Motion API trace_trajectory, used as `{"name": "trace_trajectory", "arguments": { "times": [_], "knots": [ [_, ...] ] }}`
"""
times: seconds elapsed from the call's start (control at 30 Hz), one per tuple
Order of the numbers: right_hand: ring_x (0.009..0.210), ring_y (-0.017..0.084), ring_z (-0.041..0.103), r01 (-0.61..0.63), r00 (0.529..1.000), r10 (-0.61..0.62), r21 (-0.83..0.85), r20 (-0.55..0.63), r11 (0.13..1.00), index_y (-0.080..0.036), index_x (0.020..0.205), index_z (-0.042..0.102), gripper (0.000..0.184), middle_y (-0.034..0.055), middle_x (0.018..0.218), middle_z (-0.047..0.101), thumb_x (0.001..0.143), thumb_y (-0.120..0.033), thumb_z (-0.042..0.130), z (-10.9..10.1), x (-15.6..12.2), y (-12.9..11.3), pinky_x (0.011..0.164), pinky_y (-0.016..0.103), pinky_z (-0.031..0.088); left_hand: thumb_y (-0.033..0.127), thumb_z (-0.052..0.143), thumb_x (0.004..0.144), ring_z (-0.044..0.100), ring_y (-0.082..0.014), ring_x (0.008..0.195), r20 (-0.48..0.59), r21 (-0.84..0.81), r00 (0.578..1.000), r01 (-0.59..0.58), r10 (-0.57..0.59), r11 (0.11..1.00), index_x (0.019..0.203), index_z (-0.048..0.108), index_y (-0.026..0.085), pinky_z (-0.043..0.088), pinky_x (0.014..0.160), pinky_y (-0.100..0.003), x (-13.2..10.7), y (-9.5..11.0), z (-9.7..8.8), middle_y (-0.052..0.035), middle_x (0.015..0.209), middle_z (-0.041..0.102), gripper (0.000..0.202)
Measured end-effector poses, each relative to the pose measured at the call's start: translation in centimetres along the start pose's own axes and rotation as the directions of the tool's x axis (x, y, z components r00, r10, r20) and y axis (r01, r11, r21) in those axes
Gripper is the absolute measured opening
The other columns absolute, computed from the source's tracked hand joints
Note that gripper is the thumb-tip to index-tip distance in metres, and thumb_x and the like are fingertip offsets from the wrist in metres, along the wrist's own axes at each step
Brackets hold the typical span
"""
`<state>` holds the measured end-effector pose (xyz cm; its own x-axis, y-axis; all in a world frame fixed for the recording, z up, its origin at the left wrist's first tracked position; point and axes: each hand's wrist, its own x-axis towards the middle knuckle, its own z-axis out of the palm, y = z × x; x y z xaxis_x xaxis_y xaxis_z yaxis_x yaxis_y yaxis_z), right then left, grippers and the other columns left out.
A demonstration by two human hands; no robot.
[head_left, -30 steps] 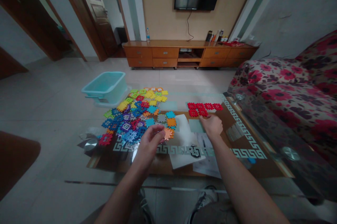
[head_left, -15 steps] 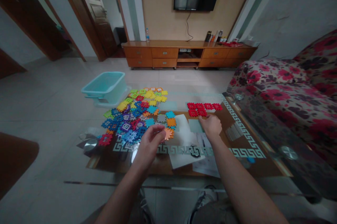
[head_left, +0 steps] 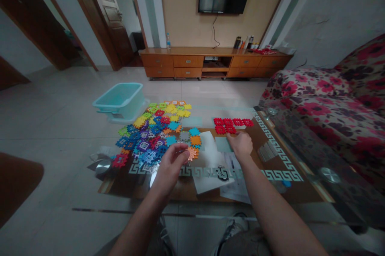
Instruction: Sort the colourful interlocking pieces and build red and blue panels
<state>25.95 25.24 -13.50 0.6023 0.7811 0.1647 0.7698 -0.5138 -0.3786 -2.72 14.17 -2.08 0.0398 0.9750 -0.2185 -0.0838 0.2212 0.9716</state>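
Observation:
Red interlocking plastic tiles point(head_left: 227, 122) with notched edges lie flat in two joined rows on the glass table. My right hand point(head_left: 241, 144) is closed at their near side, its fingertips at the edge of the front-row red tile point(head_left: 230, 129); its grip is partly hidden. My left hand point(head_left: 173, 162) hovers by the near right of a mixed pile of coloured tiles point(head_left: 155, 130). Its fingers are loosely curled, with the thumb apart and nothing visible between them. An orange tile point(head_left: 193, 153) lies just beyond the left fingertips.
Beyond the pile at left is a turquoise plastic tub point(head_left: 120, 101). White sheets point(head_left: 207, 178) and a small dark looped object point(head_left: 222, 173) show at the table's middle. A floral sofa point(head_left: 333, 115) borders the right side. A low wooden cabinet point(head_left: 188, 61) stands against the far wall.
Almost nothing differs. Both hands keep their places, and the tiles lie as before; the view has shifted very slightly.

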Motion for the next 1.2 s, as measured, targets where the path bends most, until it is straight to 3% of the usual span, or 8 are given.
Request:
{"name": "trace_trajectory", "arguments": {
  "times": [1.2],
  "knots": [
    [0.096, 0.032, 0.068, 0.003, 1.0, -0.003, 0.008, -0.012, 1.0, -0.01, 0.101, 0.073, 0.045, 0.0208, 0.103, 0.069, 0.078, -0.048, 0.064, -0.18, -0.45, -0.33, 0.082, 0.039, 0.052, 0.048, 0.066, 0.078, 0.063, -0.0261, 0.105, -0.015, 0.033, 1.0, -0.006, 0.006, 0.999, 0.103, 0.064, 0.021, 0.049, 0.089, -0.039, -0.32, 0.6, 0.25, -0.0098, 0.111, 0.068, 0.037]
  ]
}}
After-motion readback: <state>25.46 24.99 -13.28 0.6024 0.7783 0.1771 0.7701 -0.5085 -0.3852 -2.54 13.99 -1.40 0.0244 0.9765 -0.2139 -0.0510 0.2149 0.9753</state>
